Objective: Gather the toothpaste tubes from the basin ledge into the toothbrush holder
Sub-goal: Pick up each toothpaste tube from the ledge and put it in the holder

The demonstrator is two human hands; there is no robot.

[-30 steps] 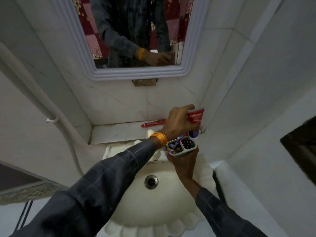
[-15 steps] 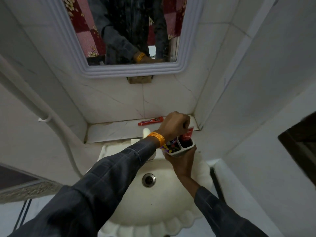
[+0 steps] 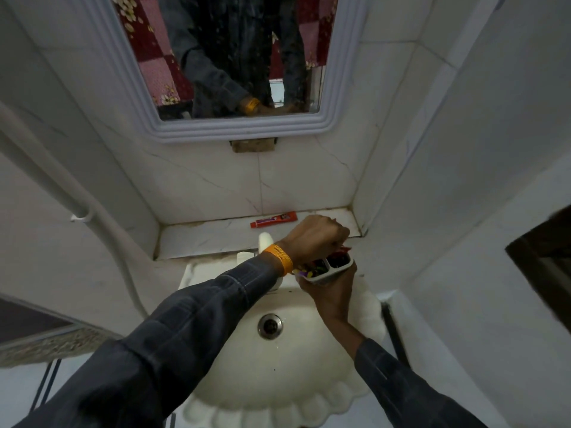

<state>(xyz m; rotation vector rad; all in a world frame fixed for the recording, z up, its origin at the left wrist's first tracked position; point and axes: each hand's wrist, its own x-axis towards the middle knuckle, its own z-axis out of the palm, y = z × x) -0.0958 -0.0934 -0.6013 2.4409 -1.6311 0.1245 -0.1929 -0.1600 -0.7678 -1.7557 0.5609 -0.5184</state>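
Over the basin [image 3: 309,366], the right hand [image 3: 332,293] cups the toothbrush holder [image 3: 327,268] from below. The left hand [image 3: 318,239], fingers curled shut, presses a red toothpaste tube [image 3: 343,251] into its right compartment. Beyond, another red tube [image 3: 273,219] lies flat on the ledge [image 3: 210,239].

I see a red-orange toothpaste tube [image 3: 273,219] with a dark label patch on the white marble ledge [image 3: 200,239], grey-veined. Toothbrush holder [image 3: 324,269]: white rim, dark compartments, multicolour bits inside, a red tip at its right cell. Basin [image 3: 296,381] cream, scalloped edge; drain [image 3: 270,326] silver. Sleeves [image 3: 173,341] dark grey, faint check. Wristband [image 3: 279,258] orange. Mirror frame [image 3: 247,128] white, ribbed; reflection shows a red-pink floral patchwork.
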